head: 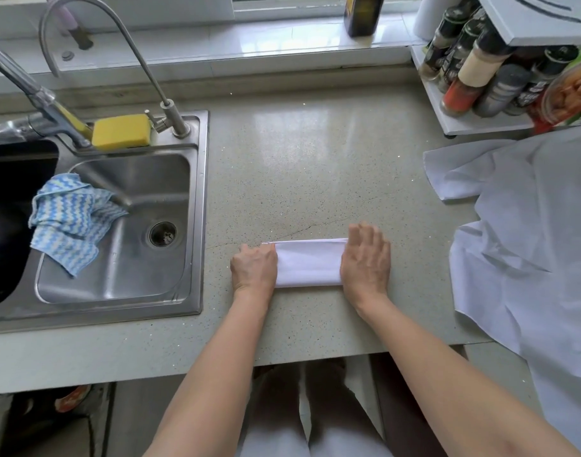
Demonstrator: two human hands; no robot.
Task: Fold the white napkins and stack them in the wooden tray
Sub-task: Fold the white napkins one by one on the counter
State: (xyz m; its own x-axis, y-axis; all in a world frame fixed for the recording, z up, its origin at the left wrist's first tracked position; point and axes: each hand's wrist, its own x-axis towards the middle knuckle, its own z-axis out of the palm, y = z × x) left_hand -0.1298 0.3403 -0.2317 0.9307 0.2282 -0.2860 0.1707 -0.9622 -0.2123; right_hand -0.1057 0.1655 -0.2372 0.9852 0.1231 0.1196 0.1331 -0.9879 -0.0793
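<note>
Folded napkin [309, 263] on bench [315, 153] centre, left hand [253, 266] on its left end, right hand [365, 258] on its right end. Sink [196, 199] left, cloth [68, 219] inside. Unfolded napkins [520, 232] right; spice rack [474, 127] behind them.

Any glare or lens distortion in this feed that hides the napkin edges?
Head view: window glare streaks the countertop beyond the folded napkin, whose edges stay sharp; wide-angle bending tilts the spice rack; the unfolded napkins look soft and washed out.
</note>
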